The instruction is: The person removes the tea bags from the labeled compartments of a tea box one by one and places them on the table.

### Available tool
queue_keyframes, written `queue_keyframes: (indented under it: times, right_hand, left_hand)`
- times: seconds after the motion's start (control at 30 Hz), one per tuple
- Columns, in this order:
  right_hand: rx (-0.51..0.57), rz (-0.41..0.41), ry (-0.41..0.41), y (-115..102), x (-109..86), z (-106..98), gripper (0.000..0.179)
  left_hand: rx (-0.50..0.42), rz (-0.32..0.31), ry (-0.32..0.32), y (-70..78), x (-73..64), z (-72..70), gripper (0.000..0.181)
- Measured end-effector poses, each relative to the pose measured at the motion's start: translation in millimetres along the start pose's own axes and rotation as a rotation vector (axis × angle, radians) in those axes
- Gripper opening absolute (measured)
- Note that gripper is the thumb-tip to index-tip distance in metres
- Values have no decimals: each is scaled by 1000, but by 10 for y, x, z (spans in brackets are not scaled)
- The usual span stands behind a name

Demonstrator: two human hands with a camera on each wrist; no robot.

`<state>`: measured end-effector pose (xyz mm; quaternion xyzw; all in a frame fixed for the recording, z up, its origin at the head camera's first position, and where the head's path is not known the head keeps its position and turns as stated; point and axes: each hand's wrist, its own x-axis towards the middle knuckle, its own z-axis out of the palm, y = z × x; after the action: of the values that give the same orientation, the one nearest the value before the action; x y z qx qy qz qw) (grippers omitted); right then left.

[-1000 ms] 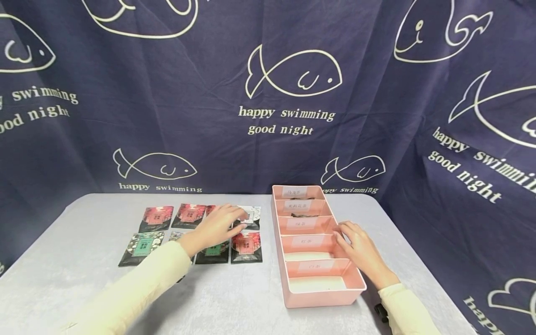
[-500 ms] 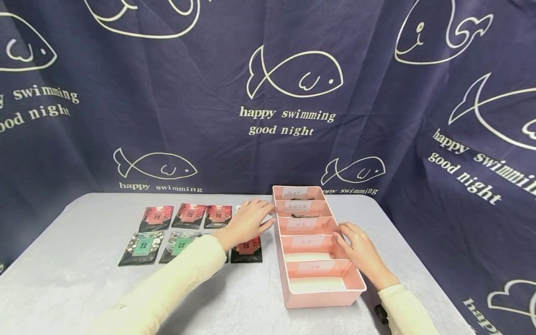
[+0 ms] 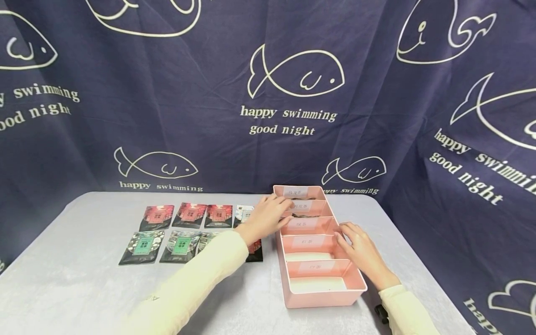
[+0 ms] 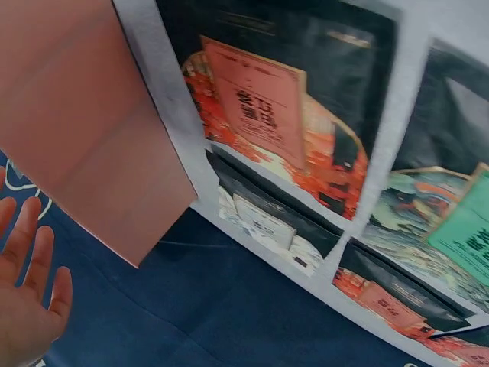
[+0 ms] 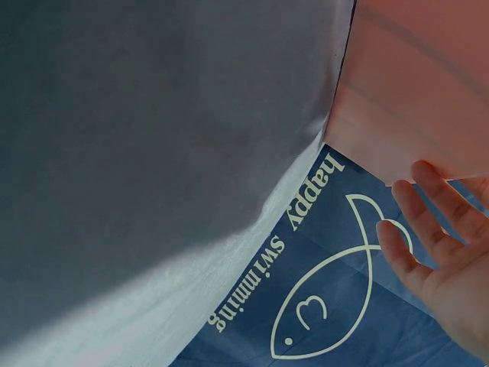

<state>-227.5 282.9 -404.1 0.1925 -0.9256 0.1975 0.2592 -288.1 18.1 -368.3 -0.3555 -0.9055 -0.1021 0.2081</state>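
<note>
The left hand (image 3: 268, 216) reaches over the far end of a pink tray (image 3: 356, 279), its fingers (image 3: 281, 205) extended and slightly spread above the second compartment from the back. From the head view it is unclear whether they pinch anything; the wrist view shows the fingers (image 4: 30, 252) straight and bare, so the hand looks empty or just letting go. The right hand (image 3: 362, 251) rests flat against the tray's right wall, fingers (image 3: 347, 231) relaxed and apart, steadying it.

The tray has five labelled compartments in a row, running away from the person. Something dark lies in the far ones; the two nearest show bare white floors.

Left of the tray, touching the bench (image 3: 63, 279), tea packets (image 3: 184, 228) lie in two rows: red ones (image 3: 189, 214) behind, green ones (image 3: 144, 246) in front, one red packet (image 3: 255, 249) partly hidden under the left sleeve.

To do this step well, the left hand should match packet to label, release low inside the compartment so the packet lies flat, and lift the sleeve clear of the rows. The right hand should press lightly, so the tray does not slide.
</note>
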Motion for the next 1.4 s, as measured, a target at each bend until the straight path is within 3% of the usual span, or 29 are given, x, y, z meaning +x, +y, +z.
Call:
queue_keyframes:
  times: [0.4,1.0,1.4]
  right_hand:
    - [2,-10,0,-9,-6,-25,13]
    - [2,-1,5,19,-7,9,14]
    - [-7,-3,9,16,-6,11,14]
  left_hand:
    - [20,-26,-78,77,68,152,20]
    - [25,-10,14,97,65,231,11]
    - [-10,-46,42,134,77,215,8]
